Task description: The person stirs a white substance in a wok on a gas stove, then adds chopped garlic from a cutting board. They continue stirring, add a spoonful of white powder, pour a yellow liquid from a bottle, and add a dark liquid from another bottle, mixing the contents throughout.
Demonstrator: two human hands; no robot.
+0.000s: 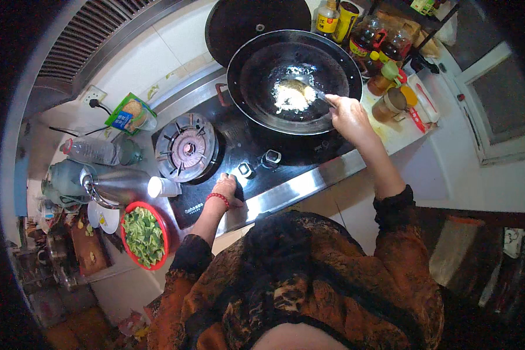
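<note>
A large black wok [262, 109] sits on the right side of a black gas cooktop [232, 144]. My right hand [352, 117] grips the handle of a metal cooking utensil [321, 95], whose head rests in a pale, glossy mass [291, 99] at the wok's middle. That mass is too bright to identify. On the cooktop's front edge rests my left hand [227, 191], with a red bead bracelet [218, 199] at its wrist, near the two control knobs [246, 169]. Its fingers are partly hidden, and whether they hold anything is unclear. The left burner [188, 148] is bare, with no flame visible.
A red basin [165, 227] of chopped green vegetables [143, 238] stands at the left, beside a metal thermos jug [122, 186] and white cups [164, 187]. Behind the wok leans a dark round lid [232, 26]. Sauce bottles [327, 22] and seasoning jars [389, 105] crowd the right counter.
</note>
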